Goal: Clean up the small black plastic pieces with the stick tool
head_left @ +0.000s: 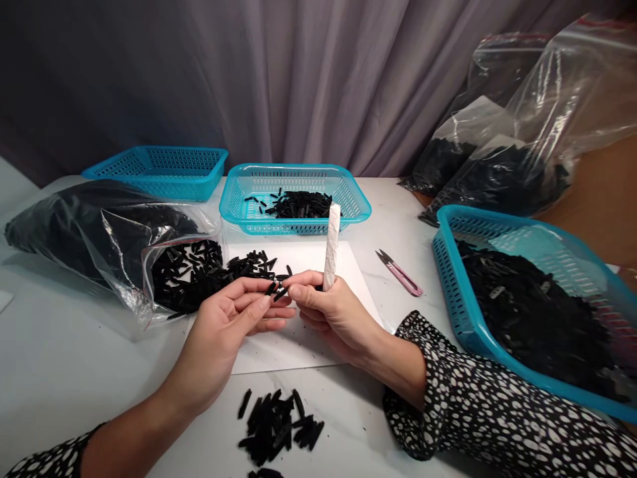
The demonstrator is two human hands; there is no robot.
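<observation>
Over a white sheet (293, 355), my left hand (223, 325) pinches a small black strip (270, 289) between thumb and fingertips. Right beside it, my right hand (331, 309) grips an upright tool wrapped in white (332, 242); its lower end is hidden in the fist. Another black strip (281, 293) lies at the right thumb and fingertip, close to the left fingers. Black strips (186, 272) spill from an open clear bag (119, 232) at the left. A loose pile of strips (271, 425) lies on the table in front of both hands.
Behind the hands stands a blue basket (296, 226) holding black strips, with another blue basket (154, 176) to its left. Pink-handled snips (399, 272) lie right of the sheet. A large blue basket (460, 299) full of black pieces and clear bags (502, 166) occupy the right.
</observation>
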